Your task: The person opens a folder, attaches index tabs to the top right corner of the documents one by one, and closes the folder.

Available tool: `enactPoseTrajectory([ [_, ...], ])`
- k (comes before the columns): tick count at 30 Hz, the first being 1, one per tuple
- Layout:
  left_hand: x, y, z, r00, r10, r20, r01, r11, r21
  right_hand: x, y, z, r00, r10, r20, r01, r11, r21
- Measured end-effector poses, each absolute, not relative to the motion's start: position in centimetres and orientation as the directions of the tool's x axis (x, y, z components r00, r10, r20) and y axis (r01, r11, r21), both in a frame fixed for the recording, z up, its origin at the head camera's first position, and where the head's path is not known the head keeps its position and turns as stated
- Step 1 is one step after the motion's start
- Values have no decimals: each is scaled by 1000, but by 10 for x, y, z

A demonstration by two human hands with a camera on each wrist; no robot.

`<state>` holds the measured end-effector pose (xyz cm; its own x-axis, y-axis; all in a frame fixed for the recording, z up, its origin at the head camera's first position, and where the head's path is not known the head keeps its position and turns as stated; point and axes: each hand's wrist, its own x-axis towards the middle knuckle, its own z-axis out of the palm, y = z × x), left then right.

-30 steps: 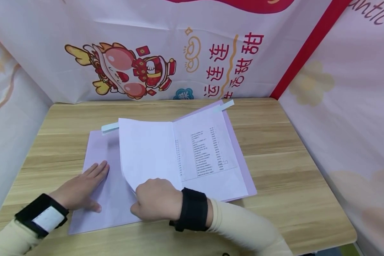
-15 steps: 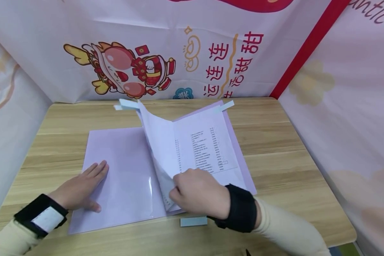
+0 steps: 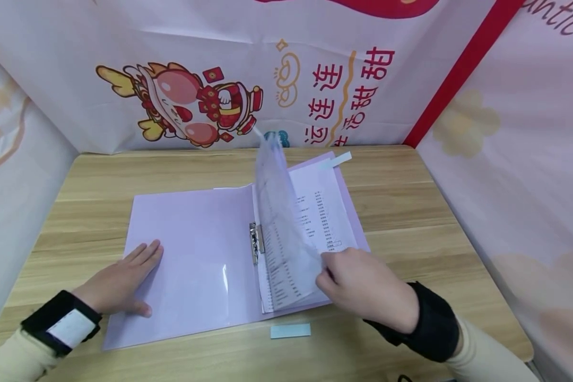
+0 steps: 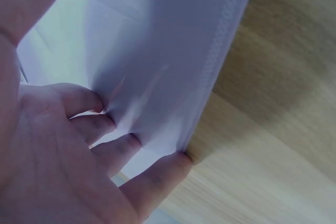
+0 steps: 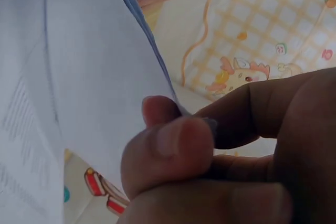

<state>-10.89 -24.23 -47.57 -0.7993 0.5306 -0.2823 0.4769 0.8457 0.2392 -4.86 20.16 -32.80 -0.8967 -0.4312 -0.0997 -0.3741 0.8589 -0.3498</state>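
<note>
A purple folder lies spread on the table. My left hand rests with straight fingers on its left cover; in the left wrist view, the fingertips touch the cover near its edge. My right hand pinches the lower corner of some raised sheets of paper between thumb and fingers. In the right wrist view, the pinched sheets look like a thin stack. Printed paper lies beneath on the right cover. A metal clip shows at the spine.
A pale blue strip lies on the wooden table below the folder. Another pale strip sticks out at the folder's upper right corner. A printed cloth hangs behind the table.
My right hand has swung the sheets off the left cover toward the right, where they now stand raised. The metal clip and the lower blue strip have come into view. The left hand stays put.
</note>
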Motion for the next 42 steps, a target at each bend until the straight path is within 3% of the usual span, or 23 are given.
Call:
enactPoseTrajectory([
  [19, -108, -243, -474, -804, 523, -283, 453, 847, 278, -45, 265, -358, -927, -298, -227, -200, 906, -373],
  [42, -109, -245, -474, -809, 523, -269, 465, 849, 251, -59, 294, -432, -866, -201, -458, -19, 929, -370],
])
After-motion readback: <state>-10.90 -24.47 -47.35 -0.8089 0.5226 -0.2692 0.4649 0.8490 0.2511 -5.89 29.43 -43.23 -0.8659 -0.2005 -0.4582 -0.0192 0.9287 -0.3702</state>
